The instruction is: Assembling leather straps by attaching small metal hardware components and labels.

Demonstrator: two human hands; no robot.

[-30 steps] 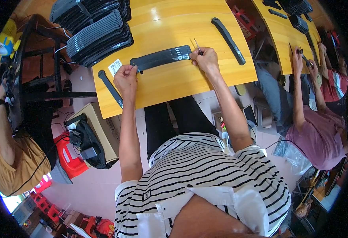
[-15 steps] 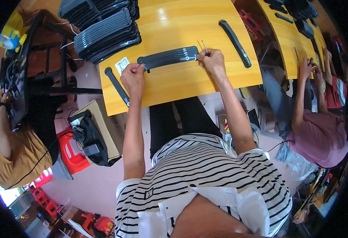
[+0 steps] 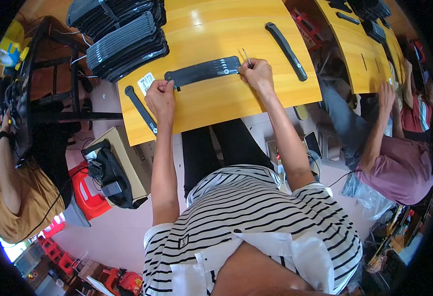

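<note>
A long black flat strip (image 3: 204,71) lies across the yellow table (image 3: 226,103) in front of me. My left hand (image 3: 160,96) pinches the strip's left end, close to a small white label (image 3: 146,82). My right hand (image 3: 257,74) rests at the strip's right end and holds thin metal tweezers (image 3: 246,57), their tips pointing away from me.
Two more black strips lie on the table, one at the left edge (image 3: 141,110) and one at the right (image 3: 286,44). Stacks of black strips (image 3: 122,42) sit at the far left. A cardboard box (image 3: 127,160) stands below the table. Other people work at left (image 3: 16,197) and right (image 3: 399,167).
The view has shifted slightly. Both hands stay at the ends of the strip, and the right hand keeps the tweezers.
</note>
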